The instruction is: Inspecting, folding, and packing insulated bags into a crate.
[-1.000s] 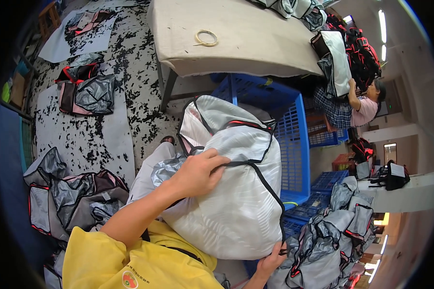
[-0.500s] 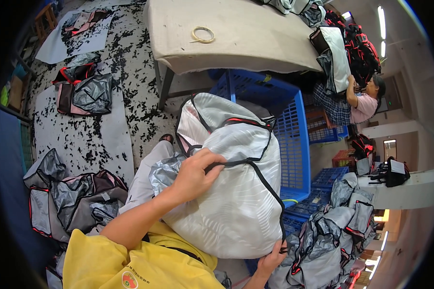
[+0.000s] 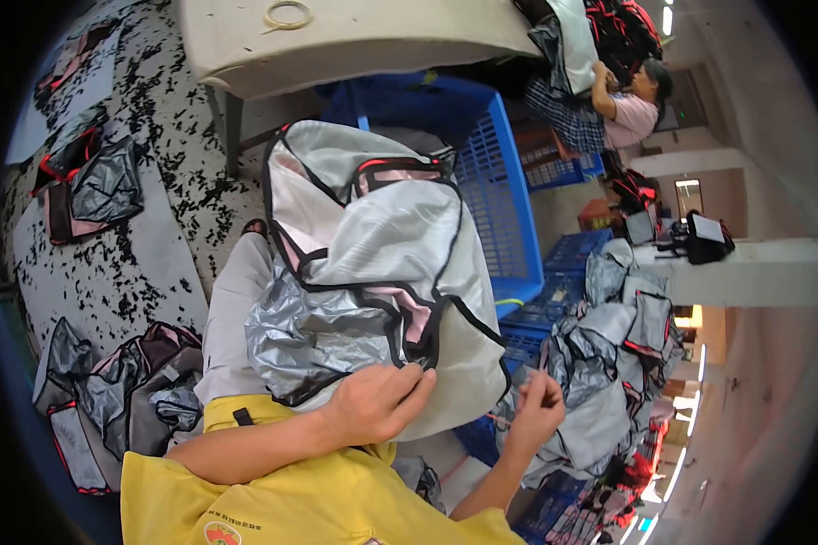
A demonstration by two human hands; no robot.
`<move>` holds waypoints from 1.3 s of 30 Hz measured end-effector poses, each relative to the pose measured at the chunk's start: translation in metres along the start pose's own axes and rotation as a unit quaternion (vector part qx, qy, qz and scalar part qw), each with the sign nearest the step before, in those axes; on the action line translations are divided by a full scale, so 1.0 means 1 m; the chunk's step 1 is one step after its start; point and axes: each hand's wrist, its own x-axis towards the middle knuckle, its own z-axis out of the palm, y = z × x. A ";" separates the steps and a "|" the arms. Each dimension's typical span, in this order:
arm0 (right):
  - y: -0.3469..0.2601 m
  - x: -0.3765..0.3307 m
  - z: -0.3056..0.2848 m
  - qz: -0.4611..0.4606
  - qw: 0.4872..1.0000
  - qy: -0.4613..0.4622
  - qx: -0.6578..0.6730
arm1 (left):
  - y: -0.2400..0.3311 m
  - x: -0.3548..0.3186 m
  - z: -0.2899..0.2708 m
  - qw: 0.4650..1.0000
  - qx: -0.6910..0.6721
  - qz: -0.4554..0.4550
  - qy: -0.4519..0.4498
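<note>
Pinching black edge binding (image 3: pixel 434 331) of slack white fabric bag (image 3: pixel 386 232) with left grip (image 3: pixel 382 400). Curled at right grip (image 3: pixel 538 404), beside bag; cannot tell if holding anything. Supporting bag on light trousers (image 3: pixel 232 318), before blue lattice-walled plastic crate (image 3: pixel 495 200), with crinkled silver foil lining (image 3: pixel 300 336) exposed.

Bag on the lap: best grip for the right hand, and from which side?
Probably pinch the black-bound right edge of the bag, coming from the right. The right hand is on that side, and the binding gives a narrow edge to pinch, while the panels look limp and wrinkled. The left hand is at the lower middle.
</note>
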 end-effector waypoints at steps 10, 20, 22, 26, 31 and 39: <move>-0.056 0.000 0.094 0.064 0.913 -0.387 0.112 | 0.010 -0.019 0.014 1.000 0.011 0.026 -0.004; -0.046 0.011 0.090 0.137 0.864 -0.439 0.205 | 0.003 -0.029 0.011 0.999 -0.030 0.020 -0.011; -0.046 0.011 0.090 0.132 0.859 -0.443 0.220 | 0.001 -0.026 0.007 0.999 -0.033 -0.012 0.009; -0.076 0.015 0.093 -0.193 0.879 -0.421 0.113 | 0.003 -0.026 -0.003 0.997 -0.027 -0.068 0.026; -0.110 0.036 0.131 -0.364 0.828 -0.424 -0.055 | -0.013 -0.010 -0.027 0.939 -0.131 -0.302 0.098; -0.123 0.046 0.204 -0.425 0.801 -0.400 -0.136 | -0.068 -0.001 -0.026 0.784 -0.312 -0.518 0.140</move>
